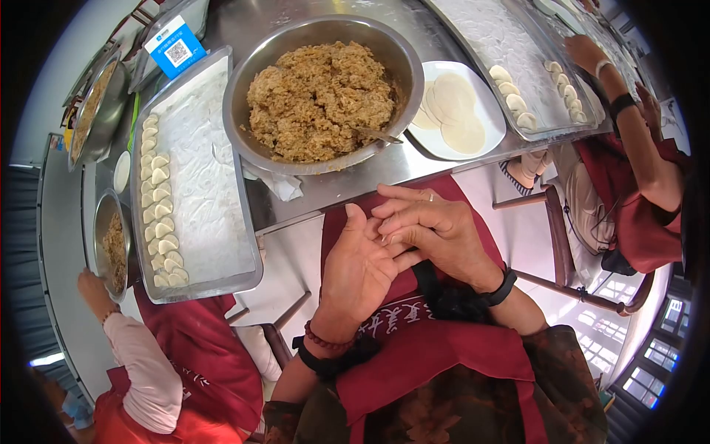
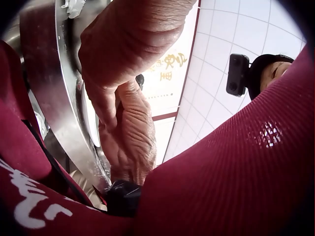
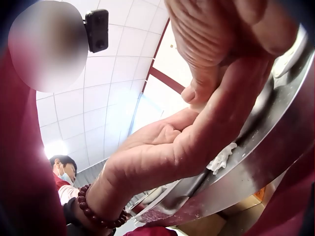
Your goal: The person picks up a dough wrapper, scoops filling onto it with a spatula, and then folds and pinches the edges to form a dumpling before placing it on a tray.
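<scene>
In the head view my two hands meet in front of my red apron, just short of the table edge. My left hand (image 1: pixel 360 270) is turned palm up, its thumb raised and its palm bare. My right hand (image 1: pixel 436 229) lies across the left fingers, with its fingers bent over them and its thumb against them. From the right wrist view, the right thumb (image 3: pixel 190 93) presses on the left hand (image 3: pixel 157 147). No dumpling or wrapper shows between the hands. Ahead of them stand a steel bowl (image 1: pixel 235 122) of minced filling (image 1: pixel 318 100) and a white plate (image 1: pixel 492 140) of round wrappers (image 1: pixel 462 137).
On the left a metal tray (image 1: pixel 214 170) holds rows of folded dumplings (image 1: pixel 159 196); another tray (image 1: pixel 543 135) lies at the right. A spoon (image 1: pixel 381 136) leans in the bowl. A blue QR sign (image 1: pixel 175 48) stands behind. People in red aprons work on both sides.
</scene>
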### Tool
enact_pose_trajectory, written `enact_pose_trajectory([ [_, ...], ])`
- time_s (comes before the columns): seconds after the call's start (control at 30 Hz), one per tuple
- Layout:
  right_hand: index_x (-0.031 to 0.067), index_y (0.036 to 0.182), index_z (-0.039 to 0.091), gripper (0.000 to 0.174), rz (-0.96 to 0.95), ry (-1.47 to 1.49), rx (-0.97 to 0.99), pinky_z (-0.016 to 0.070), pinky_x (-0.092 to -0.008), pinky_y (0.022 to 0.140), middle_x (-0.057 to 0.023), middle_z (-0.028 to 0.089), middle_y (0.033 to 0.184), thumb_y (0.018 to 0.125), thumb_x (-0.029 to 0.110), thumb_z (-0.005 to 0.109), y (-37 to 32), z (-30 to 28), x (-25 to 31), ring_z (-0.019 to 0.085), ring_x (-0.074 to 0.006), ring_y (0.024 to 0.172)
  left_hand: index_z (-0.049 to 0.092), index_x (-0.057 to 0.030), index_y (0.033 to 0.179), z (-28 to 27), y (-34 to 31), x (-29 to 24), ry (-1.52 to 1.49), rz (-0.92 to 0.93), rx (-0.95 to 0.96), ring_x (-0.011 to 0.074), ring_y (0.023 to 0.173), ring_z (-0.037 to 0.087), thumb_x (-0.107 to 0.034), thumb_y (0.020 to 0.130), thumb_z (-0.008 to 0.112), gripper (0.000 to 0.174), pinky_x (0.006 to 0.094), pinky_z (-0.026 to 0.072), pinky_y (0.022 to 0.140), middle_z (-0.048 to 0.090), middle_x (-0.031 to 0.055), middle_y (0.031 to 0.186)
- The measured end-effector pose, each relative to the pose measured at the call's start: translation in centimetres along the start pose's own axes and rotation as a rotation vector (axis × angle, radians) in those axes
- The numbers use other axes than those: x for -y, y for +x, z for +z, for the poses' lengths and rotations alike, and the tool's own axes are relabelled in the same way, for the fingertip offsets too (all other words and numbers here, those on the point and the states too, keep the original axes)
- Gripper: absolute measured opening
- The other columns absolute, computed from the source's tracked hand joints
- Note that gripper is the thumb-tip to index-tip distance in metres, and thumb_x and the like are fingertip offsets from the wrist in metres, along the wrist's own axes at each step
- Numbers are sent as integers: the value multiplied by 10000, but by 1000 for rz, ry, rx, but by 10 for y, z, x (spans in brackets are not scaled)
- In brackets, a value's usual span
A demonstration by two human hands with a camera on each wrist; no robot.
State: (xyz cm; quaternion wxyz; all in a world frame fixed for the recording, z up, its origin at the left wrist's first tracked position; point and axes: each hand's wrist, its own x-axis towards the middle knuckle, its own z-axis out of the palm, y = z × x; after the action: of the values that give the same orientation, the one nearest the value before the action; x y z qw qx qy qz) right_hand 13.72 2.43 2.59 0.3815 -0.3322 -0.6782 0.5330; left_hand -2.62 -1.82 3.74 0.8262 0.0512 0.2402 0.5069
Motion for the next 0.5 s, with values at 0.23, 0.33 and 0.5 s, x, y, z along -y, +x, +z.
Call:
enact_pose_trajectory([
  [0.23, 43, 1009, 754, 187, 38, 29, -74, 418, -398, 1069, -144, 715, 1125, 837, -3, 698, 3, 3, 11, 497, -314, 1334, 504, 22, 1295, -7, 0, 4, -23, 74, -30, 301, 1287, 513, -300, 1070, 401, 406, 523, 416, 1101, 548, 167, 1322],
  [0.33, 60, 1028, 745, 191, -39, 40, -84, 434, -405, 1040, -113, 724, 1115, 839, 44, 723, 2, 4, 2, 509, -308, 1327, 449, 16, 1328, -3, -1, 4, -24, 95, -1, 301, 1283, 513, -263, 1072, 387, 384, 507, 396, 1122, 521, 182, 1352],
  [0.5, 53, 1027, 747, 193, -49, -57, -18, 380, -408, 1093, -125, 718, 1132, 838, 32, 714, 2, 1, 5, 465, -305, 1366, 435, 13, 1337, -10, -1, 7, -40, 120, 28, 290, 1283, 510, -206, 1056, 415, 356, 495, 392, 1125, 502, 174, 1384],
])
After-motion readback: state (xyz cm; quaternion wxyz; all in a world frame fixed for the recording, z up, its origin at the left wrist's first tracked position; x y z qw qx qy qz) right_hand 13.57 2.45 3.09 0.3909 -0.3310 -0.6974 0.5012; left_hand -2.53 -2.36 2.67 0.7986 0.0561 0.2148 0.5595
